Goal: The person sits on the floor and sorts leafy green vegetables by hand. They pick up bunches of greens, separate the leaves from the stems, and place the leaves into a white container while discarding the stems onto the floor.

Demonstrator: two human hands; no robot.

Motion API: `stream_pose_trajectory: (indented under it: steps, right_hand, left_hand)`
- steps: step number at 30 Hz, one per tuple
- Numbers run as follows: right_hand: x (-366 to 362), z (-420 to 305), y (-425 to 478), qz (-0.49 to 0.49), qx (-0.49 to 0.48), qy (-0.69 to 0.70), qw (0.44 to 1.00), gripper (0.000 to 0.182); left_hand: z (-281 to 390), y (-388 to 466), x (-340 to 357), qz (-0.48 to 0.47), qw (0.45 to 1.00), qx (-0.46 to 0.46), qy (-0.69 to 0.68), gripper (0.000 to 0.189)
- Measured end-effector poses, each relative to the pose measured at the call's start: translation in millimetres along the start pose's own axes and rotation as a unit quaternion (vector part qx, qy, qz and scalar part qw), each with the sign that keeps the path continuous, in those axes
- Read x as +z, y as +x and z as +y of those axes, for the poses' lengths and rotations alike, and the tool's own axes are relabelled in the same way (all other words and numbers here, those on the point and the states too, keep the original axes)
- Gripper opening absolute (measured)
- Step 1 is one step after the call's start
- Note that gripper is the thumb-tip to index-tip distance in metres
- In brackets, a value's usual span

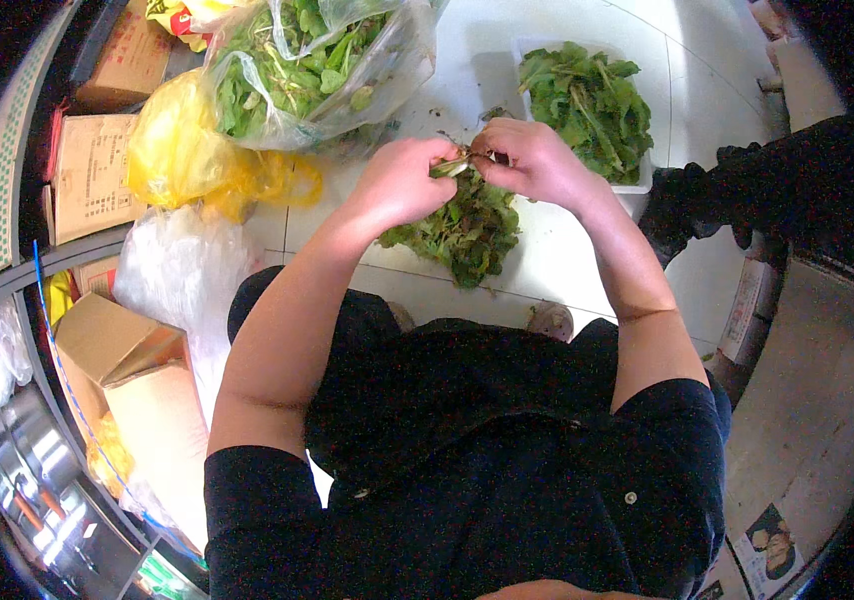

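My left hand (408, 181) grips the pale stem end of a bunch of leafy greens (472, 232), whose leaves hang down below both hands. Beside it, my right hand (528, 161) pinches at the thin roots of that bunch, thumb and fingers close together. A white plastic tray (643, 184) of leafy greens (584, 105) stands on the floor beyond my right hand. Up and to the left lies a clear plastic bag (404, 71) with more greens (284, 75) inside. Dark root scraps lie on the tiles near my fingertips.
Yellow plastic bags (179, 150) and a whitish plastic bag (179, 262) lie left, by shelves with cardboard boxes (93, 176) and metal pots (41, 442). An open carton (149, 397) stands lower left. At right, another person's dark-clothed leg (787, 180) reaches near the tray.
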State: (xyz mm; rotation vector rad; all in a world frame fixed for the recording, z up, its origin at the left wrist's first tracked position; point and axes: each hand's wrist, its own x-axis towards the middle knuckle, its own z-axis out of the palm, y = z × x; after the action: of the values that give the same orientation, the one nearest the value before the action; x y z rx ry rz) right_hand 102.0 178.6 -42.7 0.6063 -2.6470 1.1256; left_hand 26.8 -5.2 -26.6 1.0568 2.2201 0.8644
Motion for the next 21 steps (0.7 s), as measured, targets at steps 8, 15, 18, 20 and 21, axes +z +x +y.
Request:
stream_pose_trajectory:
  steps: [8, 15, 18, 20, 21]
  right_hand:
    - [5, -6, 13, -0.007, 0.135, 0.084, 0.987, 0.014]
    - [11, -8, 13, 0.046, 0.332, 0.354, 0.873, 0.013]
    - [12, -7, 14, 0.078, 0.377, 0.487, 0.784, 0.011]
    - [13, -6, 16, 0.102, 0.368, 0.59, 0.711, 0.007]
    - [16, 3, 13, 0.1, 0.32, 0.647, 0.685, 0.008]
  left_hand:
    - [7, 0, -2, 0.068, 0.988, 0.021, 0.137, 0.02]
    - [7, 1, -6, 0.122, 0.979, 0.124, 0.108, 0.016]
    - [6, 2, -8, 0.164, 0.972, 0.16, 0.044, 0.014]
    - [6, 3, -11, 0.168, 0.977, 0.108, -0.069, 0.016]
    - [8, 2, -14, 0.151, 0.975, 0.044, -0.157, 0.018]
